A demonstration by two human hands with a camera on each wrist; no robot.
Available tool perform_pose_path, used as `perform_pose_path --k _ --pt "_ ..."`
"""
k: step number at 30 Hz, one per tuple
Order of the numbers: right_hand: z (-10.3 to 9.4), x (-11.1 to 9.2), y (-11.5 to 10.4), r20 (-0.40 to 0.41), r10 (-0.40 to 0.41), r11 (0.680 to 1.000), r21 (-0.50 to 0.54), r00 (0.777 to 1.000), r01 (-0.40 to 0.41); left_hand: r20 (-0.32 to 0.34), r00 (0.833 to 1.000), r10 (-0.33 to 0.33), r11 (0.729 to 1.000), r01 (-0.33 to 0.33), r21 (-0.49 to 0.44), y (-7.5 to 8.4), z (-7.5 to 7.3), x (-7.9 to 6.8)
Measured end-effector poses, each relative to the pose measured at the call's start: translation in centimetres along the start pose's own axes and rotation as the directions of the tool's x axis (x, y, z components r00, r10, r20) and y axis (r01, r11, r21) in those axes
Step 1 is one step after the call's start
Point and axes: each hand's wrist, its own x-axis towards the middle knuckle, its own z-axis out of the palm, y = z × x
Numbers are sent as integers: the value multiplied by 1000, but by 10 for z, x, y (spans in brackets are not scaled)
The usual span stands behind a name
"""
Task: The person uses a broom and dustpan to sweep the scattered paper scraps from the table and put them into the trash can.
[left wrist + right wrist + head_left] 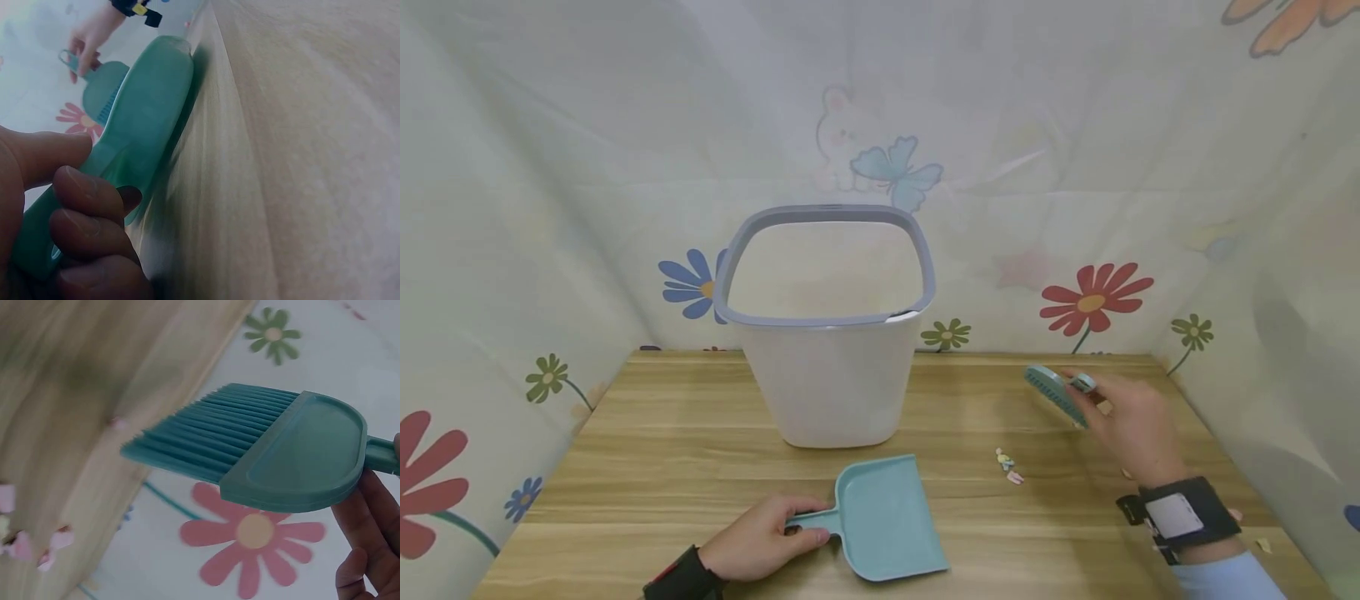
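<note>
My left hand (763, 537) grips the handle of a teal dustpan (887, 521), which lies on the wooden table with its wide edge facing right. The left wrist view shows the thumb and curled fingers (94, 219) around that handle. On the right, my right hand (1131, 425) holds a teal hand brush (300, 450) by its handle, raised above the table. Its bristles (206, 428) touch nothing in the right wrist view. Small scraps (1009, 467) in pink and yellow lie on the table between dustpan and brush. More pink bits (53, 547) show in the right wrist view.
A white bin (838, 383) with a grey-blue rim stands behind the dustpan, its top uncovered. A few pale scraps (1264, 545) lie near the right table edge. A flower-print cloth (1000, 150) encloses the wooden table (662, 467) at the back and sides.
</note>
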Motion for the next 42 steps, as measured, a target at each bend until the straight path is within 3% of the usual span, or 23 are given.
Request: perform_pose_path --k 4,7,15,25,32,37,42 --pt "9 -9 16 21 17 998 -67 1000 -15 -13 1000 17 1000 -16 17 -3 1 2" --pt "16 -17 21 25 -16 991 -131 1000 19 -14 1000 18 1000 -18 18 -5 2 3" --pt "27 -32 -5 50 -49 984 -171 998 57 -19 999 26 1000 -26 8 -1 3 2" --pt "30 -51 -69 39 -152 987 -50 988 154 -27 999 22 999 -22 32 -5 3 3" --pt "24 -59 -111 30 -189 968 176 982 181 -23 999 27 1000 -27 6 -2 4 2" --pt "18 -51 -122 -28 -183 950 252 983 184 -24 1000 20 1000 -20 -5 1 5 1" --pt "11 -33 -115 -124 -113 971 198 986 137 -33 999 2 1000 -2 -11 1 6 1"
